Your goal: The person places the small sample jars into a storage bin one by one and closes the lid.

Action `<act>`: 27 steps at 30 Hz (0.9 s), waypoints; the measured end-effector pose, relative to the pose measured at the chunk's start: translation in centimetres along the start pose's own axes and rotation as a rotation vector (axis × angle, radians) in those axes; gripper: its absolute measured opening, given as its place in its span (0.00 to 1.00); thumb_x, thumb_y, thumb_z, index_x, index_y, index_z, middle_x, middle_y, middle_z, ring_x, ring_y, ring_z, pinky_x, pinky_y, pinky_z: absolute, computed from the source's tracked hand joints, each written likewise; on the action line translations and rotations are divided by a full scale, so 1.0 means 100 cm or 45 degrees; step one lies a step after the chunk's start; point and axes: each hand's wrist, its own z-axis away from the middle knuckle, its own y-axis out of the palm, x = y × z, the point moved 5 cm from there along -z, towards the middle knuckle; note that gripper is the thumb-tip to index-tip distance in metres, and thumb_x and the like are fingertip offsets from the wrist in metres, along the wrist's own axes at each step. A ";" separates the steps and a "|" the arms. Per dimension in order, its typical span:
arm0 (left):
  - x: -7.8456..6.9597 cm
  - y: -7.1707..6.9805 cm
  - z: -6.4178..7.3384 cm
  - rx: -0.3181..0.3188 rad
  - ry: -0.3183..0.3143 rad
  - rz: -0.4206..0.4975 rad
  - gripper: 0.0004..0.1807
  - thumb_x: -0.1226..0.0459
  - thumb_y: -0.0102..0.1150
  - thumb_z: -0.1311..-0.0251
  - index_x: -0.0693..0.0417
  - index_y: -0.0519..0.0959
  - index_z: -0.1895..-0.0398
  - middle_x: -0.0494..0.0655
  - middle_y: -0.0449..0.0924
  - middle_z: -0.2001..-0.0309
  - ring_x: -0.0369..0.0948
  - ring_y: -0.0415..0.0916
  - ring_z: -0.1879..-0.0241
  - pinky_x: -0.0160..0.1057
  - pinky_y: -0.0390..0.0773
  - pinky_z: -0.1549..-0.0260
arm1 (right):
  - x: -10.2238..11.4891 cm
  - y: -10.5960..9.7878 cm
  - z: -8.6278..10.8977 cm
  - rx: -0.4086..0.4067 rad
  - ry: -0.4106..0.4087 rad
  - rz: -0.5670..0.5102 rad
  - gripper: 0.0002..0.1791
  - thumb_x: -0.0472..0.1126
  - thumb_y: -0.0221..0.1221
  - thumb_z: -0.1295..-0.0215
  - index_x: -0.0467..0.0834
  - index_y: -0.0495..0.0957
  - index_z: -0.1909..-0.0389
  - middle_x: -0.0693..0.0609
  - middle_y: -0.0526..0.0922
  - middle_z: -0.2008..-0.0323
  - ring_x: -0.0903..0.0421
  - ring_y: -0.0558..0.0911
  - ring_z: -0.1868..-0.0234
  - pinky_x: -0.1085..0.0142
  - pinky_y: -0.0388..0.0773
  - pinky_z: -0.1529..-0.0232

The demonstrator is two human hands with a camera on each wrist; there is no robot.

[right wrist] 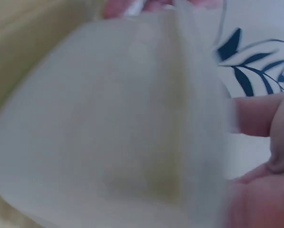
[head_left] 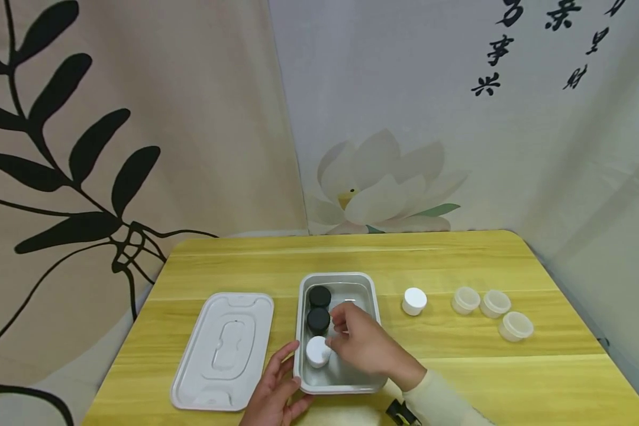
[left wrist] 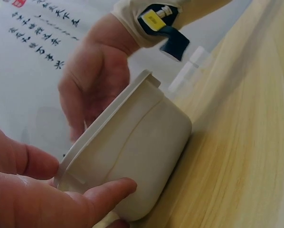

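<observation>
A pale grey rectangular box [head_left: 374,361] stands uncovered on the table. Along its left side are two small black-lidded jars [head_left: 319,297] and, nearest the front, a white-lidded jar [head_left: 318,351]. Over the box's inside reaches my right hand [head_left: 364,340], its thumb at the white lid's right edge and its fingers bent loosely beside the nearer black lid. Nothing is seen gripped in it. My left hand [head_left: 279,387] rests against the box's front left corner; the left wrist view has its fingers [left wrist: 111,190] lying along the outer wall. The right wrist view shows mostly the box wall [right wrist: 94,118], blurred.
A whitish rectangular lid [head_left: 223,349] lies left of the box. To the right stands another white-lidded jar [head_left: 414,301], and farther right are three small translucent cups [head_left: 495,303]. The wooden table [head_left: 564,384] ends at a patterned curtain [head_left: 234,118].
</observation>
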 end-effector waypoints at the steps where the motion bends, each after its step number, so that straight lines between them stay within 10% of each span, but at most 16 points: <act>1: 0.000 0.000 0.000 -0.001 0.006 -0.001 0.39 0.69 0.49 0.25 0.50 0.48 0.14 0.67 0.42 0.17 0.47 0.70 0.32 0.52 0.81 0.40 | 0.001 -0.004 -0.001 -0.015 -0.002 -0.039 0.22 0.35 0.66 0.33 0.34 0.73 0.41 0.40 0.82 0.49 0.45 0.83 0.46 0.55 0.82 0.45; 8: -0.001 0.001 0.001 -0.023 0.011 0.004 0.39 0.69 0.49 0.25 0.50 0.49 0.15 0.67 0.43 0.18 0.47 0.71 0.34 0.51 0.81 0.41 | -0.006 -0.038 -0.005 -0.137 0.061 -0.301 0.24 0.32 0.63 0.30 0.35 0.72 0.35 0.40 0.79 0.43 0.46 0.84 0.43 0.65 0.84 0.47; 27: 0.001 -0.001 0.000 -0.032 -0.009 -0.001 0.39 0.69 0.49 0.25 0.49 0.49 0.14 0.66 0.42 0.17 0.46 0.70 0.33 0.53 0.81 0.40 | -0.074 -0.132 0.016 -0.389 0.193 -0.314 0.29 0.36 0.59 0.22 0.33 0.65 0.26 0.35 0.74 0.33 0.41 0.76 0.32 0.78 0.78 0.47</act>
